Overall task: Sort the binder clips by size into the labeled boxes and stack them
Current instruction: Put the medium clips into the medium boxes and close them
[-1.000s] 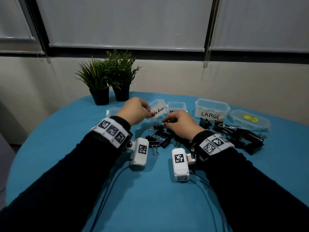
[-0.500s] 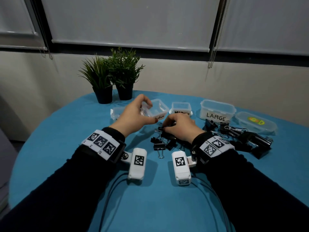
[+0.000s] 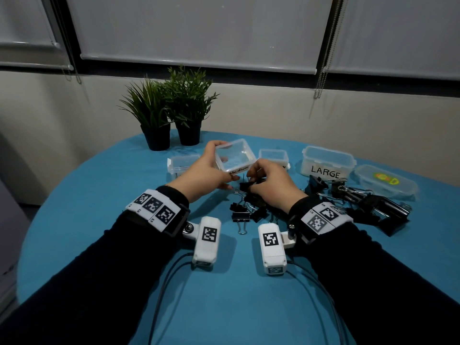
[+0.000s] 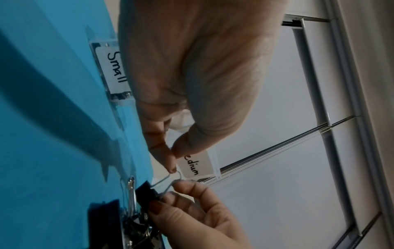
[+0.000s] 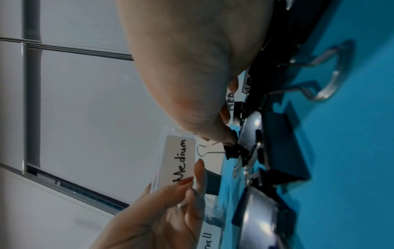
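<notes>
My left hand (image 3: 211, 168) grips a clear empty box labeled "Medium" (image 3: 234, 158), held tilted above the blue table with its opening toward me. Just right of it, my right hand (image 3: 254, 178) pinches a small black binder clip (image 3: 246, 186) over a pile of black clips (image 3: 249, 210). In the left wrist view the clip (image 4: 147, 193) hangs from the right hand's fingers (image 4: 192, 190), its wire handle near the Medium label (image 4: 196, 165). The right wrist view shows the clip (image 5: 234, 150) beside that label (image 5: 181, 160).
The "Small" box (image 3: 181, 163), a second medium box (image 3: 273, 158), the "LARGE" box (image 3: 326, 163) and a lidded box with a sticker (image 3: 383, 180) line the back. Big black clips (image 3: 368, 202) lie at the right. Two potted plants (image 3: 171, 113) stand behind.
The left hand has lifted the Medium box off the table and turned its opening upward. The right hand has risen from the pile with a clip toward the box.
</notes>
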A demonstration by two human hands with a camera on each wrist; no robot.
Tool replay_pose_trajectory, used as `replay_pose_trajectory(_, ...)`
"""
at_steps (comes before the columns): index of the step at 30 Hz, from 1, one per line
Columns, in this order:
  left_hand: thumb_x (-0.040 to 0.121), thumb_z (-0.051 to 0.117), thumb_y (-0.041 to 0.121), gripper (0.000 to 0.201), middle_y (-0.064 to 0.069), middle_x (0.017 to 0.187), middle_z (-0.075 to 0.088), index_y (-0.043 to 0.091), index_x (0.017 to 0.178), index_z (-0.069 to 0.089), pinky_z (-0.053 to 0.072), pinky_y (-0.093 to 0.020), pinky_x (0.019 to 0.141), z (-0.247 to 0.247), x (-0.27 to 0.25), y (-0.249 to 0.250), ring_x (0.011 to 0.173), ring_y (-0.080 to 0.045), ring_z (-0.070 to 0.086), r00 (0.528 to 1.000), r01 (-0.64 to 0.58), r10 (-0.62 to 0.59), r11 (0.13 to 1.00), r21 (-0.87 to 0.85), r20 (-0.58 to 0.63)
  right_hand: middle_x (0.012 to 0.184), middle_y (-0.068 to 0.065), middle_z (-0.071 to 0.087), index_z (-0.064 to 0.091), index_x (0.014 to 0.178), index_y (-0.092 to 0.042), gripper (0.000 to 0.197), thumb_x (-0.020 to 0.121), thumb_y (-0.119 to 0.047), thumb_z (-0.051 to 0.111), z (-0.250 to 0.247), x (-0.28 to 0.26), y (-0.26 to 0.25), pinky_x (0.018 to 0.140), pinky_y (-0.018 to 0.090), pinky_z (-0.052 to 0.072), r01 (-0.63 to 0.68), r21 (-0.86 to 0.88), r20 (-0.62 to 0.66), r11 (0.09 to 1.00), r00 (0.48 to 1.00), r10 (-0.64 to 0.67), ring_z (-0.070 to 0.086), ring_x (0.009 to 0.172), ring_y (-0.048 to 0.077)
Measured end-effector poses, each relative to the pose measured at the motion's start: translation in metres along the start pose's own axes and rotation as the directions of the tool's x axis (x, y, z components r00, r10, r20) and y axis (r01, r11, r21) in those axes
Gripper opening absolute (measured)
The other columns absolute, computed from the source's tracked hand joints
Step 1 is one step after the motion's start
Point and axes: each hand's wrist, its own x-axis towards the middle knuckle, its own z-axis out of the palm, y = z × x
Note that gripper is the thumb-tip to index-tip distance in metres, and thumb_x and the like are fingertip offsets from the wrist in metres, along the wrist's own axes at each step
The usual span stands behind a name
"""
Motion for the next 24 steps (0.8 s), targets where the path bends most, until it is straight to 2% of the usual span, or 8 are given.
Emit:
replay_pose_trajectory(3, 0.082, 0.070, -0.013, 0.077, -0.019, 0.131, 0.044, 0.025, 0.136, 0.031, 0.059, -0.029, 0.066, 0.002, 0.004, -0.004, 0.099, -0.030, 0.063, 0.999, 0.034, -0.034, 0.997, -0.073, -0.001, 0.083, -0.001, 0.065, 0.058, 0.083, -0.026, 0.034, 0.079, 0.007, 0.066, -0.001, 0.001, 0.000, 0.074, 0.033, 0.055, 0.025, 0.070, -0.050, 0.997, 0.999, -0.022, 0.062, 0.076, 0.017)
replay_pose_trajectory(5, 0.081, 0.075, -0.007, 0.079, -0.015, 0.126, 0.047, 0.025, 0.136, 0.028, 0.055, -0.028, 0.066, 0.003, 0.004, -0.005, 0.099, -0.027, 0.062, 0.999, 0.033, -0.034, 0.995, -0.090, -0.005, 0.081, 0.000, 0.063, 0.059, 0.083, -0.024, 0.033, 0.079, 0.007, 0.067, -0.003, 0.003, 0.000, 0.071, 0.028, 0.052, 0.043, 0.121, -0.108, 0.992, 0.994, -0.030, 0.059, 0.072, 0.013)
replay_pose_trajectory(9, 0.081, 0.083, 0.024, 0.072, -0.002, 0.115, 0.055, 0.033, 0.133, 0.033, 0.058, -0.031, 0.063, -0.005, 0.003, -0.006, 0.089, -0.018, 0.063, 0.993, -0.067, 0.084, 0.979, 0.191, -0.084, 0.080, 0.001, 0.061, 0.058, 0.087, -0.025, 0.027, 0.083, -0.002, 0.072, -0.009, 0.006, -0.003, 0.063, 0.026, 0.049, 0.061, 0.243, -0.325, 0.968, 0.945, 0.023, 0.056, 0.067, 0.011)
replay_pose_trajectory(13, 0.080, 0.084, 0.020, 0.067, 0.001, 0.102, 0.056, 0.036, 0.129, 0.042, 0.048, -0.017, 0.049, -0.009, 0.001, -0.006, 0.077, -0.012, 0.059, 0.990, -0.106, 0.130, 0.932, 0.347, -0.046, 0.086, 0.014, 0.069, 0.059, 0.101, -0.020, 0.031, 0.082, -0.006, 0.079, -0.015, -0.004, -0.017, 0.069, 0.032, 0.058, 0.170, 0.473, -0.387, 0.865, 0.921, 0.030, 0.069, 0.074, 0.025)
replay_pose_trajectory(15, 0.079, 0.084, 0.017, 0.067, 0.004, 0.098, 0.056, 0.035, 0.130, 0.045, 0.047, -0.016, 0.053, -0.008, 0.001, -0.005, 0.077, -0.012, 0.059, 0.988, -0.133, 0.150, 0.920, 0.370, -0.019, 0.085, 0.016, 0.071, 0.061, 0.100, -0.014, 0.032, 0.078, -0.003, 0.082, -0.013, -0.008, -0.020, 0.067, 0.034, 0.060, 0.163, 0.518, -0.338, 0.840, 0.941, 0.027, 0.071, 0.074, 0.027)
replay_pose_trajectory(19, 0.077, 0.086, 0.015, 0.064, 0.002, 0.106, 0.067, 0.035, 0.126, 0.051, 0.060, -0.037, 0.080, -0.004, 0.000, -0.004, 0.093, -0.022, 0.068, 0.980, -0.201, 0.184, 0.922, 0.331, 0.081, 0.074, 0.005, 0.065, 0.062, 0.084, -0.013, 0.031, 0.070, -0.005, 0.088, -0.003, -0.008, -0.019, 0.064, 0.029, 0.056, 0.056, 0.458, -0.258, 0.887, 0.963, 0.072, 0.061, 0.064, 0.013)
replay_pose_trajectory(21, 0.078, 0.085, 0.012, 0.063, 0.006, 0.112, 0.067, 0.032, 0.127, 0.053, 0.057, -0.034, 0.090, -0.002, -0.001, -0.003, 0.100, -0.018, 0.068, 0.970, -0.238, 0.212, 0.922, 0.305, 0.116, 0.074, 0.003, 0.061, 0.059, 0.080, -0.015, 0.033, 0.068, -0.005, 0.088, -0.001, -0.007, -0.017, 0.064, 0.032, 0.055, 0.009, 0.441, -0.247, 0.897, 0.962, 0.112, 0.057, 0.064, 0.014)
replay_pose_trajectory(24, 0.077, 0.086, 0.011, 0.062, 0.009, 0.114, 0.065, 0.034, 0.125, 0.054, 0.055, -0.027, 0.090, -0.002, 0.001, -0.003, 0.102, -0.012, 0.065, 0.960, -0.279, 0.251, 0.909, 0.310, 0.128, 0.076, 0.005, 0.057, 0.054, 0.084, -0.018, 0.039, 0.067, -0.004, 0.087, -0.001, -0.006, -0.015, 0.060, 0.033, 0.051, -0.025, 0.480, -0.228, 0.877, 0.962, 0.152, 0.055, 0.064, 0.016)
